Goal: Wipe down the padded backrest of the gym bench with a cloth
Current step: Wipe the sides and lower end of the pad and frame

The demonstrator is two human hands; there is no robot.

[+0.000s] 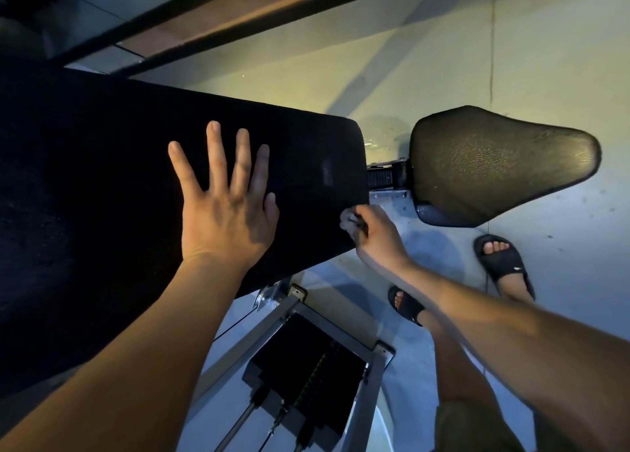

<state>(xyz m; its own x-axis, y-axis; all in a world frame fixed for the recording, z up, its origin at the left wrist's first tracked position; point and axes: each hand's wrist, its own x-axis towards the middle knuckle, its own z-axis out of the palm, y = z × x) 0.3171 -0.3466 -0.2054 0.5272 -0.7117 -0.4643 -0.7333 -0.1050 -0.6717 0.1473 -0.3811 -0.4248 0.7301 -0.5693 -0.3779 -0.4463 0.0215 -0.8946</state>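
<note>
The long padded backrest (pixel 85 274) runs from the left to the centre. Its top looks matte and fuzzy, as if a black cloth (pixel 306 151) is spread over it. My left hand (pixel 225 209) lies flat on that surface with the fingers spread apart, holding nothing. My right hand (pixel 371 233) is at the backrest's near right corner, with its fingers pinched shut on the edge of the black cloth. The exact grip is dark and hard to make out.
The shiny black seat pad (pixel 494 165) sits right of the backrest, joined by a hinge (pixel 385 175). Below is a metal frame with a black weight stack (pixel 306 366). My feet in black sandals (pixel 501 257) stand on the pale floor. A dark rail (pixel 238 11) crosses the top.
</note>
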